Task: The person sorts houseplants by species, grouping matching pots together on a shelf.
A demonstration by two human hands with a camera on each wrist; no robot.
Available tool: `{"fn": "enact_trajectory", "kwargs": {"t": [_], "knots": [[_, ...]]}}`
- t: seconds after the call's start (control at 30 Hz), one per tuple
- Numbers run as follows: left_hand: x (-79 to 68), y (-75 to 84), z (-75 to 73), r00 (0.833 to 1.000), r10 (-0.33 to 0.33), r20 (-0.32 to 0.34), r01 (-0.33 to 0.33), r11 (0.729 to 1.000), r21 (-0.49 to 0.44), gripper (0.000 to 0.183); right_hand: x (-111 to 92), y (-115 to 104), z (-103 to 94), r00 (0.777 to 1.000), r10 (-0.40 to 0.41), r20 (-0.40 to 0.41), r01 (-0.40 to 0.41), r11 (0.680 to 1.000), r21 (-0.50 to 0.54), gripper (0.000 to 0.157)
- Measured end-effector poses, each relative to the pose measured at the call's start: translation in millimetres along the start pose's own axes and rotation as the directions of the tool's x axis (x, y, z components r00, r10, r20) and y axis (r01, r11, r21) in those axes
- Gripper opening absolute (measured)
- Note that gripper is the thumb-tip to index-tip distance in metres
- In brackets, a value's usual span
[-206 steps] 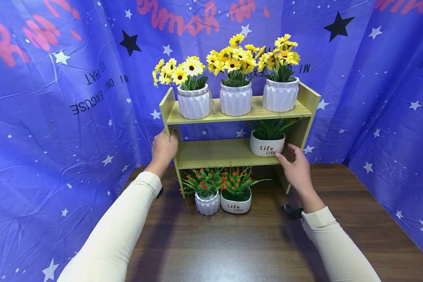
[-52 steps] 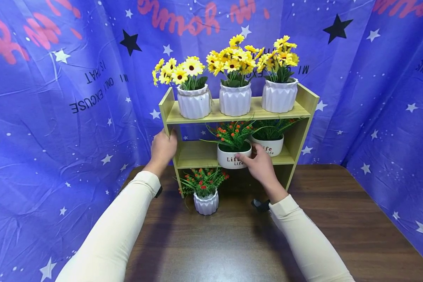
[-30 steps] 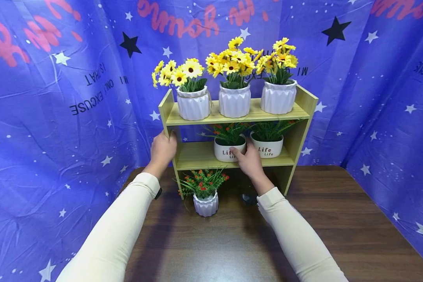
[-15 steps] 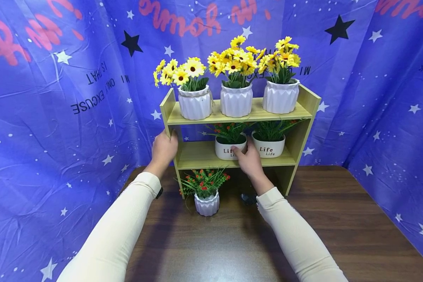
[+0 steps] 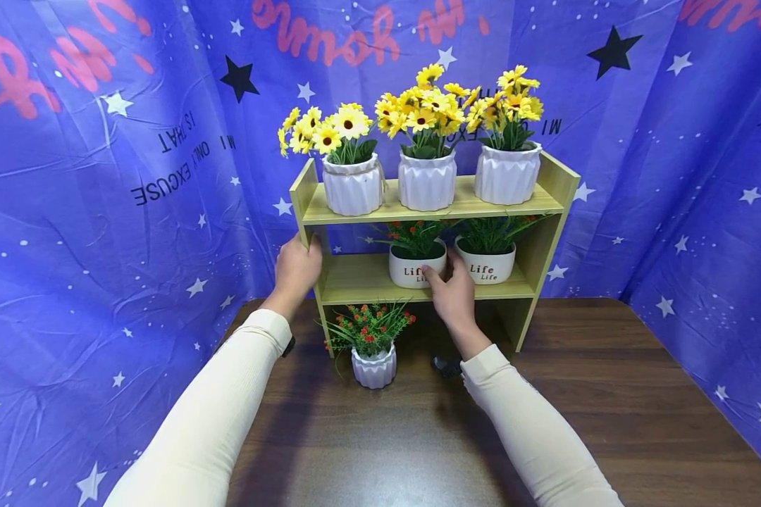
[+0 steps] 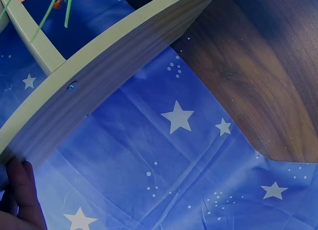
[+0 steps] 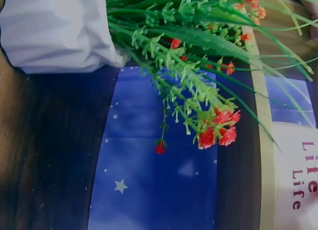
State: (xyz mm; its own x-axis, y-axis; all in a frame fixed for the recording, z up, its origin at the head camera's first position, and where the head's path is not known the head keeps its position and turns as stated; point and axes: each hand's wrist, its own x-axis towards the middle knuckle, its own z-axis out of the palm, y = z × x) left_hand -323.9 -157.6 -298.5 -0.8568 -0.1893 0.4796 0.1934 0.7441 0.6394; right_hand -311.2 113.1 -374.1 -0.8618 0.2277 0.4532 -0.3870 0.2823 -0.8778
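Note:
My left hand [image 5: 298, 269] grips the left side panel of a light wooden shelf [image 5: 355, 279]; its curled fingers [image 6: 24, 192] show at that panel in the left wrist view. On the middle board, my right hand [image 5: 455, 296] holds a white oval "Life" potted plant [image 5: 402, 273] with orange-red flowers. The thumb lies on its front, while the other fingers go behind its right end, partly hidden. Just right of those fingers stands a second "Life" potted plant [image 5: 496, 271]. Below, a small fluted white pot [image 5: 374, 367] with red flowers stands on the table.
Three white pots of yellow flowers, including the middle one [image 5: 427, 184], line the top board. The brown table [image 5: 380, 451] lies in front. A blue star-patterned curtain [image 5: 101, 282] hangs behind and at both sides.
The right hand has left the right-hand "Life" pot, lifted the other "Life" plant from the table and set it on the middle board. Lately little moves; the left hand stays on the shelf.

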Motion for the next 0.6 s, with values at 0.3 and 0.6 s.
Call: {"fn": "enact_trajectory", "kwargs": {"t": [0.3, 0.6], "knots": [[-0.6, -0.3, 3.7, 1.0, -0.008, 0.015, 0.008, 1.0, -0.001, 0.035, -29, 5, -11.7, 0.987, -0.127, -0.093, 0.12, 0.989, -0.081, 0.035], [1.1, -1.6, 2.1, 1.0, -0.012, 0.001, 0.012, 1.0, 0.011, 0.036, -67, 19, -12.7, 0.991, -0.108, -0.077, 0.104, 0.993, -0.051, 0.033]]}}
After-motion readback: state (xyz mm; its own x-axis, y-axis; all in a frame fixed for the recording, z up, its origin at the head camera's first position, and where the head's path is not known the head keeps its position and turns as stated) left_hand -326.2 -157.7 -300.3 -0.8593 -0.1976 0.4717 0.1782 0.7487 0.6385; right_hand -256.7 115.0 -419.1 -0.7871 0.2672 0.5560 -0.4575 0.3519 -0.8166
